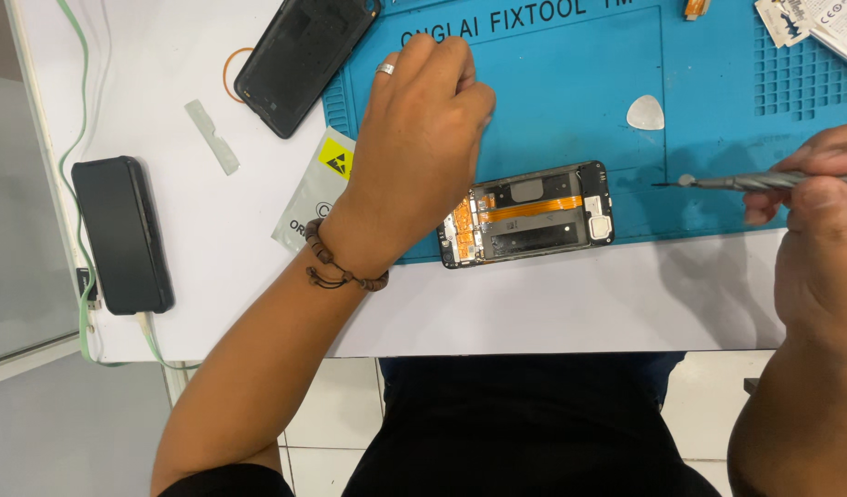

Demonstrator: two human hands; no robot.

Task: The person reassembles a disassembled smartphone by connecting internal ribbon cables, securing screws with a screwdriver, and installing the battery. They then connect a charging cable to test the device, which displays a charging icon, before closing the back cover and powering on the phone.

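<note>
An opened phone lies face down at the front edge of the blue work mat, its orange flex cables and metal shields exposed. My left hand rests on the mat just left of and above the phone, fingers curled under; I cannot see anything in it. It wears a ring and a bead bracelet. My right hand at the right edge grips a thin grey screwdriver, tip pointing left, a short way right of the phone.
A black phone back cover lies at the mat's top left corner. A black phone on a green cable sits at the table's left edge. A white pick, a silver bag and a clear strip lie nearby.
</note>
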